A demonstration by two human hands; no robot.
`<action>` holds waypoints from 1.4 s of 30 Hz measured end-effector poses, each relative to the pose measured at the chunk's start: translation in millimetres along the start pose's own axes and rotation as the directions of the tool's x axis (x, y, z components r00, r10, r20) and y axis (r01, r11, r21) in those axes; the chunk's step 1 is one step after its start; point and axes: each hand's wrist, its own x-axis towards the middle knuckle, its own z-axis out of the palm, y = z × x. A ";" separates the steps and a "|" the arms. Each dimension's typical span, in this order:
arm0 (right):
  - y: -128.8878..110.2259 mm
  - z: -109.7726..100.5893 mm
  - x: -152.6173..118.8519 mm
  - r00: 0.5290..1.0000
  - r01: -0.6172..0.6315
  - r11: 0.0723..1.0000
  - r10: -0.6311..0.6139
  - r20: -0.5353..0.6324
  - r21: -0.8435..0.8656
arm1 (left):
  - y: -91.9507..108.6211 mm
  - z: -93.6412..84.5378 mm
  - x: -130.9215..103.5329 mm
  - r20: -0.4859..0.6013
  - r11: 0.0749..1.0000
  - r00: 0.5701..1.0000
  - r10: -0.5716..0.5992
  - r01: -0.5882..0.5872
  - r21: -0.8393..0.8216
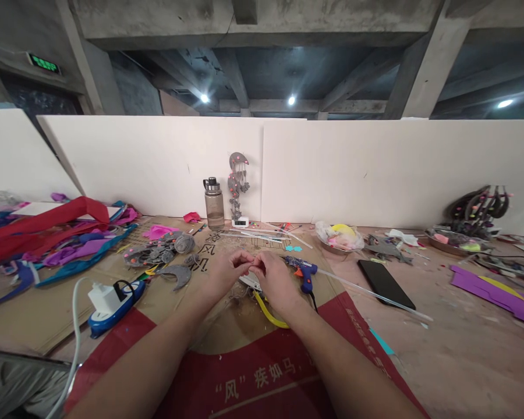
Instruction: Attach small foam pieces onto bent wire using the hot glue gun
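Note:
Both hands meet at the middle of the table, fingertips touching. My left hand point(228, 270) is closed in a pinch, and my right hand point(271, 276) pinches against it. Whatever lies between the fingertips is too small to make out. Beneath them are a tool with yellow handles point(268, 312) and some grey scraps. A blue glue gun point(306, 274) with a long clear glue stick point(375, 295) rests just right of my right hand. Left of my left hand lie a grey felt crescent point(177, 276) and a pile of grey felt pieces point(151, 251).
A water bottle point(214, 205) and a hanging grey ornament point(238, 183) stand by the white board point(157, 169). A power strip point(116, 308) sits at left, near coloured cloth point(81, 218). At right are a black phone point(385, 283) and a bowl point(339, 237).

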 end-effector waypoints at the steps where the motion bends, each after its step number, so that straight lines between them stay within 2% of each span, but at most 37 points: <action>1: 1.3 0.8 0.5 1.000 -0.016 1.000 0.016 -0.001 0.014 | 0.0 0.9 -1.1 -0.028 0.999 0.999 0.028 -0.026 0.045; 4: 3.4 2.1 3.0 0.990 -0.138 0.975 0.129 0.063 0.172 | 0.0 3.4 -2.7 -0.097 0.993 0.993 0.070 -0.059 0.105; 6: 2.5 1.6 4.7 0.965 -0.254 0.915 0.218 0.147 0.313 | -1.0 4.6 -1.8 -0.110 1.000 0.994 0.018 -0.017 0.015; 8: -0.1 0.4 5.5 0.945 -0.320 0.859 0.258 0.202 0.400 | -3.1 5.7 0.0 -0.101 0.990 0.993 -0.055 0.042 -0.132; 13: -9.5 -2.9 4.0 0.963 -0.267 0.843 0.222 0.150 0.466 | -6.1 10.9 1.1 -0.082 0.915 0.991 -0.109 0.068 -0.398; 16: -13.1 -3.7 3.4 0.968 -0.251 0.825 0.216 0.129 0.506 | -3.3 14.5 -1.0 -0.026 0.851 0.992 -0.121 0.090 -0.517; 20: -11.6 -2.4 3.4 0.973 -0.230 0.788 0.196 0.121 0.571 | -3.0 15.3 -1.5 0.067 0.773 0.990 -0.121 0.136 -0.619; 24: -8.7 0.0 3.6 0.976 -0.217 0.729 0.160 0.147 0.650 | -6.5 10.8 2.0 0.092 0.706 0.984 -0.151 0.173 -0.687; 29: -7.0 3.7 4.8 0.969 -0.245 0.629 0.192 0.158 0.738 | -1.3 6.7 4.2 0.059 0.712 0.987 -0.146 0.147 -0.686; 36: -1.6 8.0 5.6 0.980 -0.192 0.656 0.164 0.111 0.730 | 4.2 8.9 2.1 0.019 0.801 0.993 -0.118 0.107 -0.589; 42: -0.9 6.8 6.5 0.975 -0.200 0.604 0.200 0.096 0.771 | 4.4 8.8 1.5 -0.084 0.921 0.995 -0.055 0.018 -0.389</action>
